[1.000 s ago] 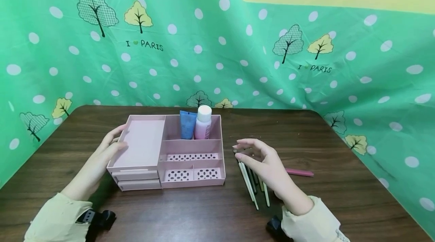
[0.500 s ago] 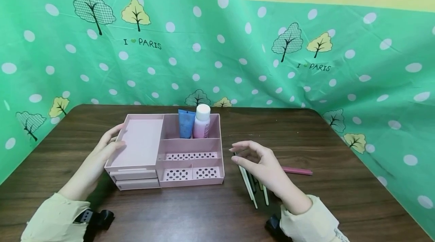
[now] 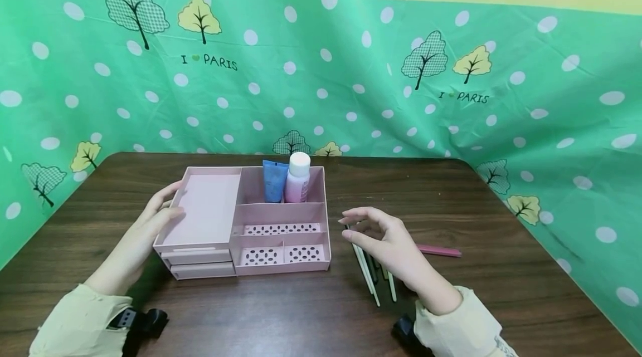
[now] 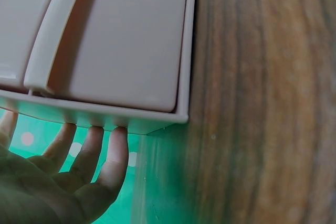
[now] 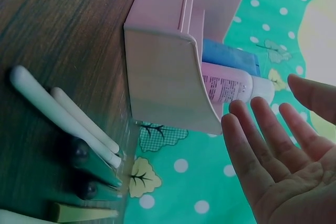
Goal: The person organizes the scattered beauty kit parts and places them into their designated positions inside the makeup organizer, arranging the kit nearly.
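A pink desk organizer (image 3: 281,213) stands on the table, with a lidded-looking left half and two drawers at its front. My left hand (image 3: 145,231) lies along the organizer's left side; in the left wrist view its fingertips (image 4: 118,137) touch the side wall. A blue tube (image 3: 274,181) and a white-capped pink bottle (image 3: 297,181) stand in the rear right compartment. My right hand (image 3: 386,243), fingers loosely bent and holding nothing, hovers over several slim brushes (image 3: 368,276) right of the organizer. The hand partly hides them in the head view.
A flat pink stick (image 3: 439,251) lies on the table beyond my right wrist. The organizer's front and middle right compartments have perforated floors. A green dotted curtain (image 3: 341,78) hangs behind the brown wooden table (image 3: 301,318).
My right hand has shifted very slightly left above the brushes. My left hand stays at the organizer's side; the head view has drifted a little.
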A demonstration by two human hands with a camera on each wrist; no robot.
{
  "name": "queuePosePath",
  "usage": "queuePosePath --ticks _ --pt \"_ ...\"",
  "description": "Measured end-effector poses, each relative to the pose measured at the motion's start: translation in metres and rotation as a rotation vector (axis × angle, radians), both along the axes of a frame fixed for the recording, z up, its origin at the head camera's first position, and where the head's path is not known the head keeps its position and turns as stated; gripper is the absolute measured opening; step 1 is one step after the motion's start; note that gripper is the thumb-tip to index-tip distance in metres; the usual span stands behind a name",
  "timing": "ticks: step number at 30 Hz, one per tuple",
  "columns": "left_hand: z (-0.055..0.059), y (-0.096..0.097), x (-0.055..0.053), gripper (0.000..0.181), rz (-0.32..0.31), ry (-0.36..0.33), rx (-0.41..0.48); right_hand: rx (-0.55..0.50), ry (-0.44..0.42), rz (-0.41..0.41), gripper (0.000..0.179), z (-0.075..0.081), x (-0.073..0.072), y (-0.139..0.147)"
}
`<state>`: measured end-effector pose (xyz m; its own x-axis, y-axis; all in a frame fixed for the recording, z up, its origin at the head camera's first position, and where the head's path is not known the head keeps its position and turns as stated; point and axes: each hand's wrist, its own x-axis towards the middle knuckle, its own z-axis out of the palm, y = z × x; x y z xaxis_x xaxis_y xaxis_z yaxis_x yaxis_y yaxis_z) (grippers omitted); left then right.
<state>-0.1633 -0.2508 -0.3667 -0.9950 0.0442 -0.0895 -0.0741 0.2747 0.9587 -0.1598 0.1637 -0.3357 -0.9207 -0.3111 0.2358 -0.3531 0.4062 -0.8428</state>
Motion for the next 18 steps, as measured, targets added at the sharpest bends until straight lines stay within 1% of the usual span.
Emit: queuePosePath --ticks 6,14,18 --pt "-0.0016 -0.0013 -0.0001 0.066 0.002 -0.004 0.005 -0.012 -0.036 -0.022 0.030 0.0025 0.0001 0.0016" --pt "-0.0040 -0.0024 -0.0012 0.064 -0.002 0.009 0.023 -0.006 0.004 0.007 0.030 0.0062 -0.0018 0.0062" --pt "-0.0023 -0.0017 -0.0021 0.064 -0.003 0.012 0.024 -0.001 -0.003 0.002 0.030 0.0083 -0.0022 0.0086"
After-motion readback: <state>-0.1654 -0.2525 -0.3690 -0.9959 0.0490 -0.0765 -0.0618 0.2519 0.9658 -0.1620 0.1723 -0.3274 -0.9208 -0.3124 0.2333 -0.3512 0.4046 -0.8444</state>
